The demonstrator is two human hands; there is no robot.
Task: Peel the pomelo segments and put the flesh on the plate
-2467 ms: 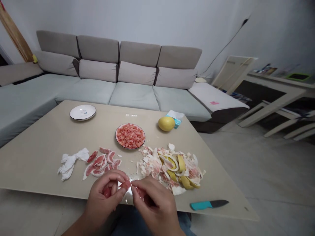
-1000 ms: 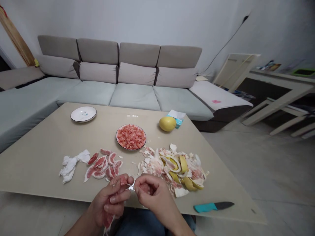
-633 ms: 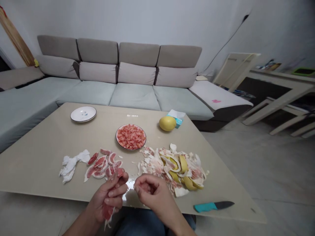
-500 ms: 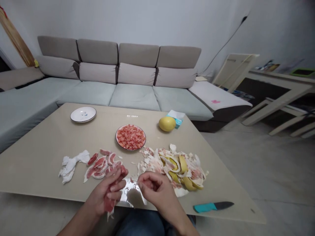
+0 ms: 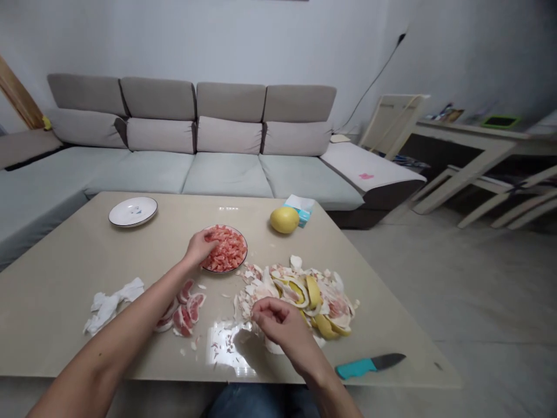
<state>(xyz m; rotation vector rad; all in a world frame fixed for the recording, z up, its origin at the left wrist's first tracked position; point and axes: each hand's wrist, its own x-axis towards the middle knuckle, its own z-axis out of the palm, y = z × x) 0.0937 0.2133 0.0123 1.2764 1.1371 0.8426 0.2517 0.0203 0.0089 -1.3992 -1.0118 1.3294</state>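
My left hand (image 5: 199, 246) reaches across the table and rests at the left rim of the plate of peeled pink pomelo pieces (image 5: 226, 251); its fingers curl down onto the pieces, and what they hold is hidden. My right hand (image 5: 278, 320) hovers, fingers pinched together, at the near edge of the heap of yellow peel and white pith (image 5: 304, 293). Unpeeled pink segments (image 5: 185, 305) lie under my left forearm. Small scraps of membrane (image 5: 224, 342) are scattered in front of me.
On the beige table (image 5: 65, 273) lie a crumpled white tissue (image 5: 108, 303), an empty white plate (image 5: 133, 211), a whole yellow pomelo (image 5: 284, 220) by a tissue pack (image 5: 300, 206), and a teal-handled knife (image 5: 369, 364) near the front edge. A grey sofa (image 5: 195, 145) stands behind.
My left hand has left the spot in front of me and carried its peeled pink piece forward to the plate. My right hand has shifted a little right, towards the peel heap.
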